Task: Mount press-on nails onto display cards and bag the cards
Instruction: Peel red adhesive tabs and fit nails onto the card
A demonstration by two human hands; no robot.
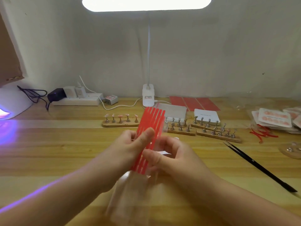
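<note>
At the far left edge of the frame a white nail lamp [14, 101] glows purple onto the wooden tabletop [65, 154], and just right of it a black adapter sits plugged into a white power strip [78, 101] against the wall. Right of that, in the middle band of the frame, a wooden stand [120, 123] carries five pink press-on nails [120, 116] on small metal holders. At centre frame the left hand [130, 147] grips a red strip sheet [150, 132], its thumb pressed across the sheet's front and its fingers curled behind; the sheet is raised above the tabletop and tilts away toward the desk lamp [148, 97], whose bright bar fills the top centre. Touching the sheet's lower right edge, the right hand [167, 154] has its thumb and fingers curled in a pinch on the sheet, with a clear bag [130, 198], blurred, hanging below both hands in the lower centre. Right of the hands stand more wooden stands [203, 129] with metal holders, behind them a stack of white cards [206, 116] and flat red sheets [193, 102]. Further right, black tweezers [259, 165] lie diagonally on the tabletop, and in the right edge of the frame lie bagged display cards [275, 118] with loose red strips [262, 133] just beside them.
</note>
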